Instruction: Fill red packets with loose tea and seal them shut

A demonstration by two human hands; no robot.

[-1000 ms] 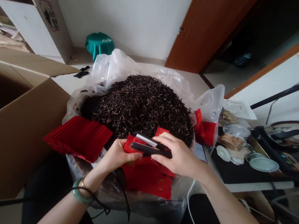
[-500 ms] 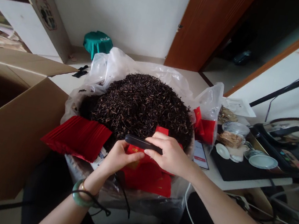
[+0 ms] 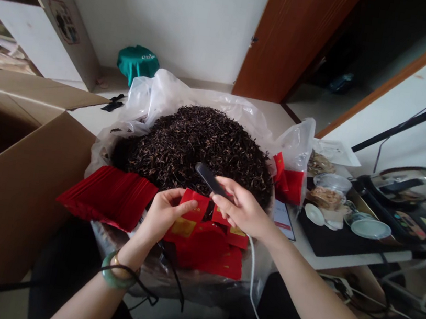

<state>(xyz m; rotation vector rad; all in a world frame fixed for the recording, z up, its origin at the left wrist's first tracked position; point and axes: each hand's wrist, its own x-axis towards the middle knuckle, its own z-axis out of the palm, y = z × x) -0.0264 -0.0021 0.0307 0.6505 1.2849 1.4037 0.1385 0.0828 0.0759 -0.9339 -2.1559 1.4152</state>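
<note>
My left hand [image 3: 166,211] pinches the edge of a red packet [image 3: 194,204] between thumb and fingers. In my right hand [image 3: 243,208] is a slim black handheld bag sealer [image 3: 210,179] with a white cord, its tip pointing up and left above the packet. Below both hands several more red packets with gold labels [image 3: 210,249] lie overlapping on the near rim of a plastic-lined container. Dark dried tea leaves [image 3: 207,143] are heaped in that container. Left of my left hand, a thick row of red packets [image 3: 108,195] is stacked on edge.
An open cardboard box [image 3: 14,189] stands at the left. Clear plastic lining [image 3: 167,90] rises around the heap. More red packets [image 3: 289,183] lie at its right edge, beside a phone [image 3: 284,219]. A side table holds a lidded glass pot [image 3: 411,187] and dishes [image 3: 370,228].
The sealer has come off the packet's top edge and tilted upward in my right hand, which moved slightly right. My left hand still holds the packet, now slightly lower and more exposed.
</note>
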